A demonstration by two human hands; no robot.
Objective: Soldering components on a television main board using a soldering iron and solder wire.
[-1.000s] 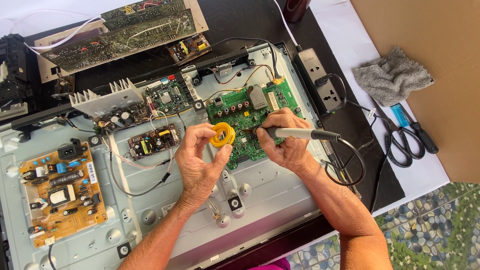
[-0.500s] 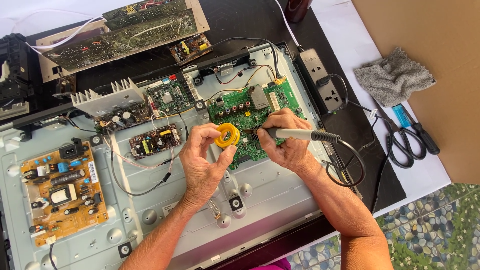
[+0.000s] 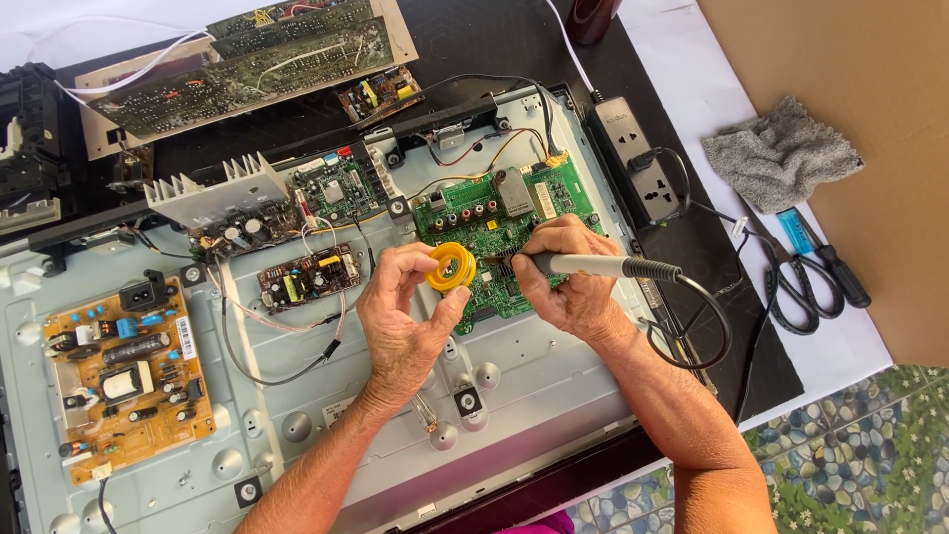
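Observation:
My left hand [image 3: 407, 311] pinches a small yellow round tin [image 3: 452, 267] and tilts it toward the right. My right hand [image 3: 563, 282] grips a soldering iron [image 3: 593, 264] with a grey handle and black cord; its tip points left at the rim of the tin. Both hands hover over a green circuit board [image 3: 499, 227] mounted in the opened metal back panel [image 3: 297, 396] of a flat screen set.
An orange power board [image 3: 124, 371] sits at the panel's left, smaller boards [image 3: 306, 277] and a finned heat sink [image 3: 213, 193] in the middle. A power strip [image 3: 633, 158], black scissors [image 3: 791, 287], a blue-handled screwdriver [image 3: 820, 252] and a grey cloth [image 3: 781, 153] lie to the right.
Both hands stay in nearly the same place. The yellow tin and the iron tip sit a little closer together than before.

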